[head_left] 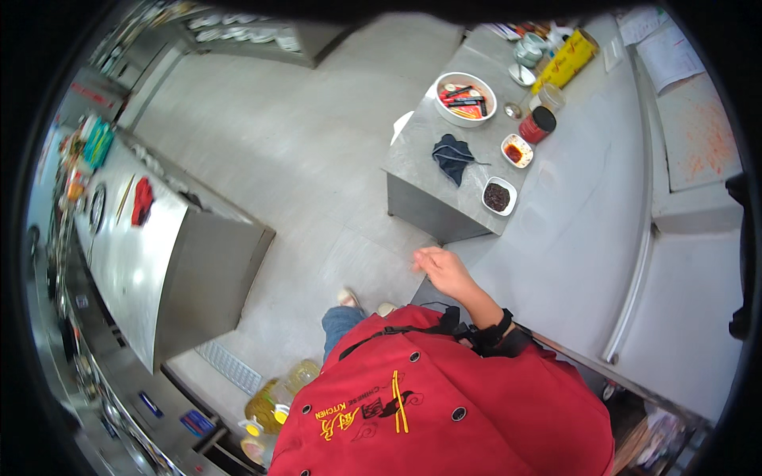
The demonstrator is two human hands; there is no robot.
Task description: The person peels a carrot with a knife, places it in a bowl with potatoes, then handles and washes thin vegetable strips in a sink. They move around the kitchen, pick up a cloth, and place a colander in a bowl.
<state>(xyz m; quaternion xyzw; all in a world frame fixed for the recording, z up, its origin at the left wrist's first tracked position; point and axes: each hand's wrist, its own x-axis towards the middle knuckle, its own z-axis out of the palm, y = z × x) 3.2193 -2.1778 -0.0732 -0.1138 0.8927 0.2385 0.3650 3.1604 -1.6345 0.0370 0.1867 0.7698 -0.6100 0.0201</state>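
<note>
My right hand (442, 271) is in front of my red jacket, over the floor beside the white counter (553, 250). Its fingers are bent and blurred, and I see nothing held in them. My left hand is out of view. Nearest to the right hand is the corner of a steel table (417, 157). On that table lie a white dish of dark sauce or paste (497, 196), a dark cloth item with a cord (452, 157) and a white dish with red chili oil (515, 151). A red jar with a black lid (537, 124) stands behind them.
A white tub of markers (465, 99) and a yellow roll (565, 61) are farther back. To the left stands a steel worktable (208, 268) with a red cloth (142, 201). Oil jugs (268, 404) sit on the floor near a drain grate (229, 366).
</note>
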